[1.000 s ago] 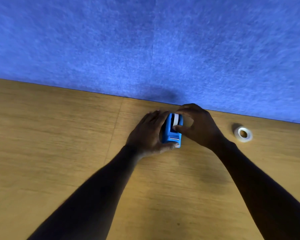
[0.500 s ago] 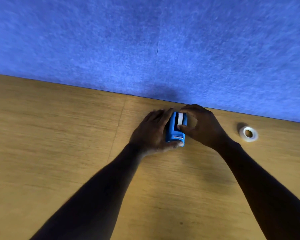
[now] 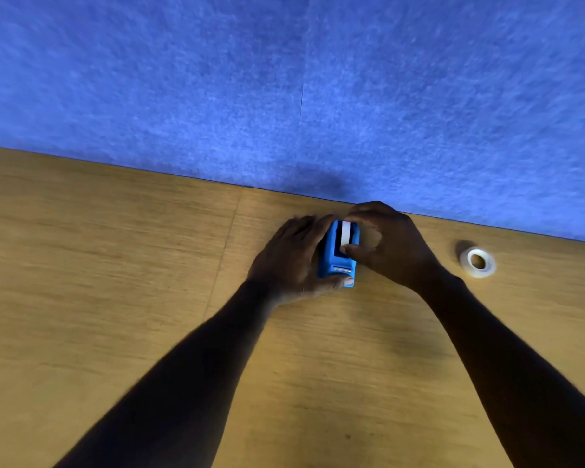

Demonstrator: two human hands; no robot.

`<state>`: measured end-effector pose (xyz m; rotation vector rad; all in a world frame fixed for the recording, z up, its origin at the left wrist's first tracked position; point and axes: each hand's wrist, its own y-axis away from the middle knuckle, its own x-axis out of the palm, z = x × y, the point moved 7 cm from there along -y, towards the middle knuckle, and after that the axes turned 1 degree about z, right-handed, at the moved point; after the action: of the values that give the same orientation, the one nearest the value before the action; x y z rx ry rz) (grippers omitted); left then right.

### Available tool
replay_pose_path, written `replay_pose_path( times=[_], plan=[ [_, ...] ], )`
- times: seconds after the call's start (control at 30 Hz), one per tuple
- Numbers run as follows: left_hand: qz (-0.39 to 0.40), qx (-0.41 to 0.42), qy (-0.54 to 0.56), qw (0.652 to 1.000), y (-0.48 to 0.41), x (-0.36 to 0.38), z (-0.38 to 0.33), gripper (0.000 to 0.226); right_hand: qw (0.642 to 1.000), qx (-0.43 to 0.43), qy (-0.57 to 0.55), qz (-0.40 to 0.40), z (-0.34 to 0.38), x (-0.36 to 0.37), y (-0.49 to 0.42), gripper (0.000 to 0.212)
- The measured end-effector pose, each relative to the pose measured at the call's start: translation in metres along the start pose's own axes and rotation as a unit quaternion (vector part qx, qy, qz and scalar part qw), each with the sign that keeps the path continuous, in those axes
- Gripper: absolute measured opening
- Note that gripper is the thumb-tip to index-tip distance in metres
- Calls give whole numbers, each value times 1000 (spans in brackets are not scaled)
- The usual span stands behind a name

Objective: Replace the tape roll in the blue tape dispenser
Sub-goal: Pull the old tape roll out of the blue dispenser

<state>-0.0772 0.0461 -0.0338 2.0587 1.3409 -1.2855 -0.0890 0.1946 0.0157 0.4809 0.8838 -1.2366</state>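
Note:
A blue tape dispenser [image 3: 335, 261] stands on the wooden table [image 3: 115, 265] near the blue wall. A white tape roll [image 3: 346, 233] sits in its top slot. My left hand [image 3: 291, 258] wraps the dispenser's left side, thumb under its front end. My right hand [image 3: 392, 244] pinches the roll in the slot between thumb and fingers. A second white tape roll [image 3: 477, 262] lies flat on the table to the right, apart from both hands.
A blue felt wall panel [image 3: 301, 89] rises directly behind the dispenser, along the table's far edge. Both forearms reach in from the bottom of the view.
My hands keep the same grip on the dispenser and roll. The right thumb has shifted slightly on the roll. The view has drifted a little.

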Motion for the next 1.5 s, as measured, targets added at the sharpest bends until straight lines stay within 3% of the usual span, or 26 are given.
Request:
replay_pose_path(
  times=[0.87,1.0,1.5],
  plan=[
    [30,-7,4,1000,-2,5,5,103,1000,-1,-17,-19,-8,-3,-2,48],
    [8,-1,9,1000,-2,4,5,102,997,32,-48,-55,-14,-7,1,46],
    [9,-28,43,999,2,-4,2,114,993,53,-92,-54,-6,-19,19,46]
  ],
)
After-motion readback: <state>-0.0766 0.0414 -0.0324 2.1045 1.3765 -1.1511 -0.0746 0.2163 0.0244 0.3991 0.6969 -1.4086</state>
